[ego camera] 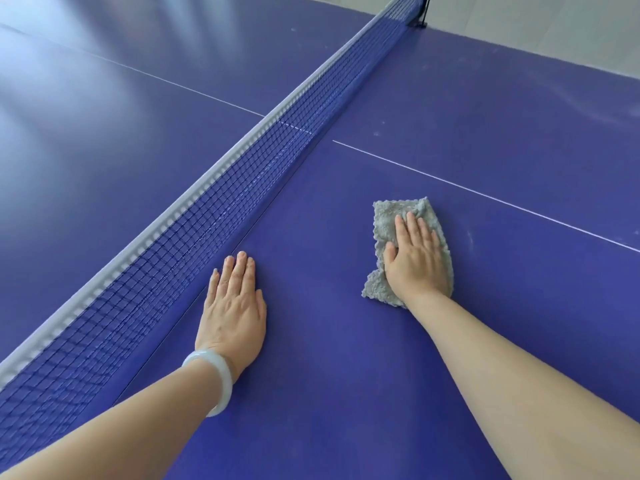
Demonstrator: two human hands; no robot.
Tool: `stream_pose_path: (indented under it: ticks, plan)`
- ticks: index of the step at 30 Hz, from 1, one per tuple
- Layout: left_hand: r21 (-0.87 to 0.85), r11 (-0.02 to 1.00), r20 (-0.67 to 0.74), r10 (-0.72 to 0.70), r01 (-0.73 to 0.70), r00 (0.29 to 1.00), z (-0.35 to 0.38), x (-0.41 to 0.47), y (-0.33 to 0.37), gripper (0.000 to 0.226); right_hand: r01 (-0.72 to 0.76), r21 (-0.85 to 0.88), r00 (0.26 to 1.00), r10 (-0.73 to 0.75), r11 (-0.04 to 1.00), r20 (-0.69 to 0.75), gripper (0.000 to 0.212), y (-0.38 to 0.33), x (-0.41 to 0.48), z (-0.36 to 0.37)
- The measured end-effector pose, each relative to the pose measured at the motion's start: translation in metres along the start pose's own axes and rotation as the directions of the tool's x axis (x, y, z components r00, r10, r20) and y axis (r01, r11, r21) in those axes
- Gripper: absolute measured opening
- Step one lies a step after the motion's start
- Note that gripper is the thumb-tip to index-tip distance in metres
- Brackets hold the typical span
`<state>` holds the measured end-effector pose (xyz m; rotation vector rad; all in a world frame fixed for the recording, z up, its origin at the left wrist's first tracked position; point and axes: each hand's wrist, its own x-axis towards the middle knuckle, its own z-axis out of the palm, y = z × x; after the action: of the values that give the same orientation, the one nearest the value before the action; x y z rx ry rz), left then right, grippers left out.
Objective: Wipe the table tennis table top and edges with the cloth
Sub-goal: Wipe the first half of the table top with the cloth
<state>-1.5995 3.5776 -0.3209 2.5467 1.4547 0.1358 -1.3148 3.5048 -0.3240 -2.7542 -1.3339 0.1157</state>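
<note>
Blue table (346,341) | right hand (415,258) flat on cloth (384,216) | left hand (233,306) flat

A pale grey floor (554,26) shows in the top right corner. It looks smooth, with faint lines across it. A black net post (421,15) stands in front of it. Soft bright light makes pale shiny patches on the far-left table top (104,64).

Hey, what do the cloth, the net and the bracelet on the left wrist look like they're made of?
Cloth: grey fluffy fabric, likely microfibre or terry, by its nubby pile. Net: dark blue woven mesh with a white top band, probably synthetic. Bracelet: pale, glossy, translucent bangle, perhaps jade or glass; can't tell.
</note>
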Motion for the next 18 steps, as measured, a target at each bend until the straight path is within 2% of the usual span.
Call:
stream_pose_path:
  ticks: [3, 6, 9, 12, 13, 14, 16, 18]
  plan:
    - [-0.042, 0.985, -0.022, 0.165, -0.166, 0.986, 0.003, -0.006, 0.012, 0.052, 0.031, 0.026, 1.000, -0.031, 0.999, -0.006, 0.060, 0.004, -0.001, 0.001]
    - [-0.096, 0.944, -0.028, 0.315, -0.317, 0.949, 0.012, -0.009, 0.062, 0.049, 0.063, 0.086, 0.998, -0.062, 0.994, -0.012, 0.058, 0.005, 0.000, -0.001]
    - [-0.088, 0.955, -0.038, 0.281, -0.284, 0.959, 0.027, -0.003, 0.112, 0.055, 0.154, 0.130, 0.988, -0.151, 0.979, -0.032, 0.055, 0.010, -0.004, -0.002]
    - [-0.007, 0.971, -0.017, 0.241, -0.241, 0.970, 0.035, 0.001, 0.119, 0.060, 0.279, 0.106, 0.960, -0.279, 0.954, -0.016, 0.055, 0.031, 0.006, -0.005]
    - [-0.002, 0.970, -0.001, 0.242, -0.242, 0.970, 0.034, 0.001, 0.118, 0.060, 0.277, 0.073, 0.961, -0.277, 0.958, -0.011, 0.055, 0.044, 0.011, -0.007]
    - [-0.008, 0.970, 0.001, 0.242, -0.242, 0.970, 0.034, 0.000, 0.117, 0.061, 0.224, 0.041, 0.975, -0.223, 0.974, -0.019, 0.056, 0.059, 0.017, -0.009]
    - [-0.009, 0.972, -0.001, 0.236, -0.236, 0.972, 0.035, 0.001, 0.118, 0.061, 0.027, -0.012, 0.999, -0.027, 1.000, -0.026, 0.058, 0.086, 0.027, -0.012]
    - [0.003, 0.972, 0.023, 0.234, -0.234, 0.972, 0.035, 0.001, 0.120, 0.061, -0.169, -0.057, 0.985, 0.167, 0.984, -0.034, 0.059, 0.087, 0.029, -0.013]
